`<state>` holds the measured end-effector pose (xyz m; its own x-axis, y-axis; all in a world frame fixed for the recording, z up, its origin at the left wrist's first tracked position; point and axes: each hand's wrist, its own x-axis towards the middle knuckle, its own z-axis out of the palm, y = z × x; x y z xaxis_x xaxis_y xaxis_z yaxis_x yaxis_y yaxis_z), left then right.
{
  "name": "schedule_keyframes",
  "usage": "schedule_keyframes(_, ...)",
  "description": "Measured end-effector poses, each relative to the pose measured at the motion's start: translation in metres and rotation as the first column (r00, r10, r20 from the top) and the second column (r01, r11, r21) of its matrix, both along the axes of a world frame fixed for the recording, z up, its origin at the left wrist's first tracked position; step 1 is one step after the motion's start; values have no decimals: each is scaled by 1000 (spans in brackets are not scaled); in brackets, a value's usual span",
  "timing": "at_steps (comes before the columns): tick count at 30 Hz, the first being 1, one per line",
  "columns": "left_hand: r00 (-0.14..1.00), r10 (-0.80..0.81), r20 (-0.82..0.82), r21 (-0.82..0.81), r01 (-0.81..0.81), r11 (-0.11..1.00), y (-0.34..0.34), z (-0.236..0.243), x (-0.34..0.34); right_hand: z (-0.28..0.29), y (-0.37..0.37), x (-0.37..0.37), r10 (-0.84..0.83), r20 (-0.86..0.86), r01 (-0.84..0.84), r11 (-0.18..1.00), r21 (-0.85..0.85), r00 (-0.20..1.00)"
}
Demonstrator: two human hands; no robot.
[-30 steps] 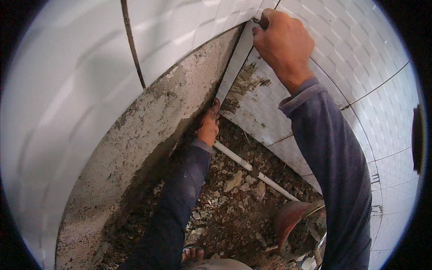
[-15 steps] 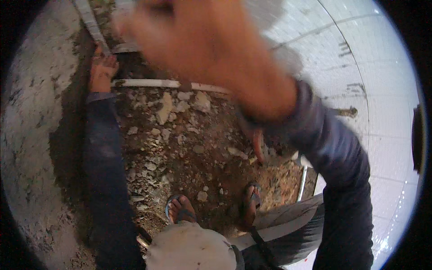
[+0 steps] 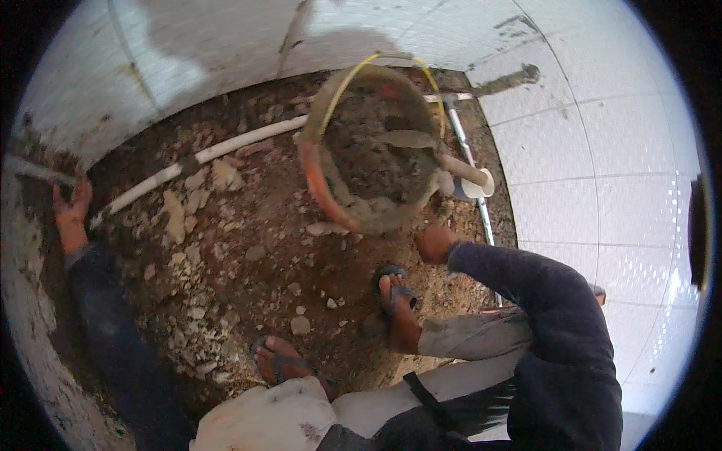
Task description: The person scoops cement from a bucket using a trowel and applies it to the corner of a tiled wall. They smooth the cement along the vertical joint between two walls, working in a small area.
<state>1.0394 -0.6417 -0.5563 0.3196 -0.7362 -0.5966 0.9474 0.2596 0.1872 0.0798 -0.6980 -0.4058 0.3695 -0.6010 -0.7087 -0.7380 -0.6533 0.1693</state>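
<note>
Nearest the camera, the person's pale, smudged trousers [image 3: 263,417] fill the lower edge, with two sandalled feet [image 3: 406,327] just beyond, planted on bare, rubbly soil [image 3: 293,259]. Dark sleeves [image 3: 519,278] reach out to either side. The right hand [image 3: 436,243] lies just below the bucket [image 3: 320,184]; its fingers look curled in, but they are partly hidden, so one cannot tell whether that grip is narrow or holding something. The bucket, dusty with an orange-red side, contains grey mortar [image 3: 361,146], and a thin yellow handle [image 3: 335,90] arches over it. A trowel [image 3: 460,168] lies across the mortar, its wooden end jutting past the rim beside a white, round-rimmed object [image 3: 487,185].

Far to the left, the left hand [image 3: 73,210] has a wide grip, fingers spread upward at the lower end of a narrow pale strip [image 3: 37,170]. The strip slants by the corner between a rough grey wall [image 3: 28,278] and white tiles [image 3: 226,45]. A white pipe [image 3: 248,137] runs along the soil near the tiles' foot.
</note>
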Motion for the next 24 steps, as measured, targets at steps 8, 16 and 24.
schedule_keyframes(8, 998, -44, 46, 70, 40, 997, -17, 17, -24, 48, -6, -61, -22, 67, 8, 980, 197, 998)
schedule_keyframes(16, 994, 90, -61, -12, -91, 996, -17, 39, -62, 130, -81, 36, 109, 521, 213, 828, -519, 846)
schedule_keyframes(24, 998, 53, 40, 78, -56, 995, -8, 41, -41, 186, -43, -13, -610, 613, 658, 729, 188, 501)
